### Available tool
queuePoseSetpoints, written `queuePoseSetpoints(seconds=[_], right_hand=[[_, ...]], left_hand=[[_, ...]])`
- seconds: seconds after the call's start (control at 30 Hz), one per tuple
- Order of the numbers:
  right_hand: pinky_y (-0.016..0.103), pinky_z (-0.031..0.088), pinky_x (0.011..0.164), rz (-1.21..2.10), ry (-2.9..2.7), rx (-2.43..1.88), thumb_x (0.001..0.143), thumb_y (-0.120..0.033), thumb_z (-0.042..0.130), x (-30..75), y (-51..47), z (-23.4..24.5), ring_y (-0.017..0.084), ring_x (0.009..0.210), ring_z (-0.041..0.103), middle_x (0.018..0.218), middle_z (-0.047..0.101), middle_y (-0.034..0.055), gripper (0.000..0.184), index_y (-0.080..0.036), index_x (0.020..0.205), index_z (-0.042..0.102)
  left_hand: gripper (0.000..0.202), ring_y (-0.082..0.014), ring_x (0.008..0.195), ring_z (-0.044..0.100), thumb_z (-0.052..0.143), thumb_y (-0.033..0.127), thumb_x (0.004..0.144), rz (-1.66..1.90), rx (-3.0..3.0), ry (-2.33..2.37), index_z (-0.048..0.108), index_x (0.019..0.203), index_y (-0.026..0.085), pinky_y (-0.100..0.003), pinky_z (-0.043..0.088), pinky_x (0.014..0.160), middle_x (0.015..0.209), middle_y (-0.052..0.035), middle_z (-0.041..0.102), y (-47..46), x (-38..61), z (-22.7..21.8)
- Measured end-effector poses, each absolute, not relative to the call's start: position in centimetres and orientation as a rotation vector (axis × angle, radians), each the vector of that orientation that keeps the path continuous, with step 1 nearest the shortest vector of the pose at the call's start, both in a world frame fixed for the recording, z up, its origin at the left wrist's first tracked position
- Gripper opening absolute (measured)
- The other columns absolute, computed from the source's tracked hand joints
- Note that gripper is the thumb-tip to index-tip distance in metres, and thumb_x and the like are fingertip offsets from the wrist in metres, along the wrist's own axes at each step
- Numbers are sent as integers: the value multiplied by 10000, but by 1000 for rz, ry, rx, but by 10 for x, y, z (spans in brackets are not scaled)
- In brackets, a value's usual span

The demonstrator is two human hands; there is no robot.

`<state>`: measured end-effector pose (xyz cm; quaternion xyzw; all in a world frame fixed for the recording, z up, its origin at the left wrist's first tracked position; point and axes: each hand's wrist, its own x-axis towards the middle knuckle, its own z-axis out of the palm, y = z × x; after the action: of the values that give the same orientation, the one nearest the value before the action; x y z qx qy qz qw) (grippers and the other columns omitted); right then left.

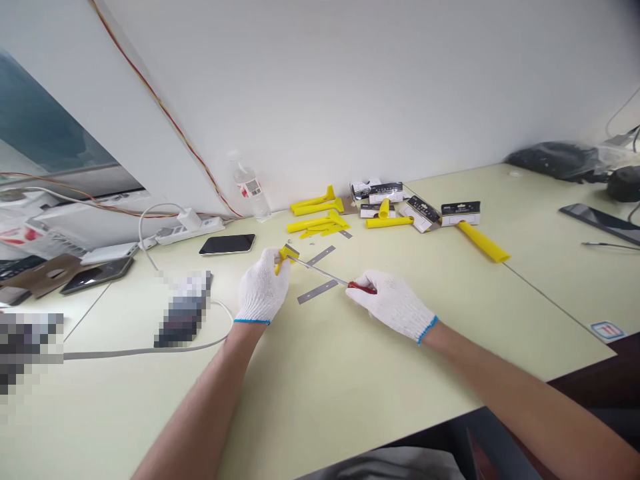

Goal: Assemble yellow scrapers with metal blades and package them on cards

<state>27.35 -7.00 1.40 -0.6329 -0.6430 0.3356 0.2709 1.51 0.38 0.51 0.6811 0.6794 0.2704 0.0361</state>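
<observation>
My left hand [263,287], in a white knit glove, is closed around a yellow scraper [286,254]; a strip of grey metal shows at its head, and the fingers hide part of its handle. In my gloved right hand [393,301] is the red handle of a screwdriver [325,274]. Its long thin shaft points left, and the tip meets the scraper's head. Beneath the shaft, two flat grey blades [316,292] with small holes lie on the table. Tiny screws [289,241] appear to rest just beyond the scraper.
Loose yellow scraper handles [315,207] lie by the wall, and carded scrapers [461,215] sit right of them. A plastic bottle [251,190] stands behind a black phone [227,244]. At left are a power strip [195,230] and a cable [150,351].
</observation>
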Motion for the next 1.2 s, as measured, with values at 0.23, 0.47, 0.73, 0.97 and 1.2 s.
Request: queuePoseSetpoints(seconds=[0.23,0.47,0.73,0.97,1.2], right_hand=[[281,474,710,891,-1747,-1652,840,-354,726,271,-72,19,176,827,668,963,744,20,198,-223,958,637],[318,457,726,609,-1822,-1617,943,-389,627,272,-74,20,196,775,653,878,733,41,179,-219,958,681],[262,309,529,1040,-1688,-1529,986,-499,568,272,-70,16,106,552,427,645,536,-12,402,-193,729,610],[201,108,378,2130,-1024,-1133,964,-540,601,291,-54,9,35,462,108,749,491,-53,361,-179,949,605],[259,415,590,932,-1699,-1578,891,-401,697,274,-71,18,129,637,556,766,647,-5,197,-220,890,621]], left_hand=[[168,-234,811,695,516,405,990,878,2070,2115,569,1066,265,-315,375,661,1115,5,776,5,13,7],[162,-222,830,697,524,391,990,894,2054,2121,580,1067,260,-318,379,665,1144,1,770,4,14,9],[194,-234,815,694,492,395,999,867,2081,2158,596,1067,246,-328,378,666,1090,-25,769,2,15,7],[192,-249,925,714,474,392,1014,871,2143,2117,589,1094,261,-324,381,696,1158,0,759,1,17,5],[185,-258,903,713,482,402,1007,805,2082,2129,578,1078,259,-325,364,661,1136,-16,765,2,19,5]])
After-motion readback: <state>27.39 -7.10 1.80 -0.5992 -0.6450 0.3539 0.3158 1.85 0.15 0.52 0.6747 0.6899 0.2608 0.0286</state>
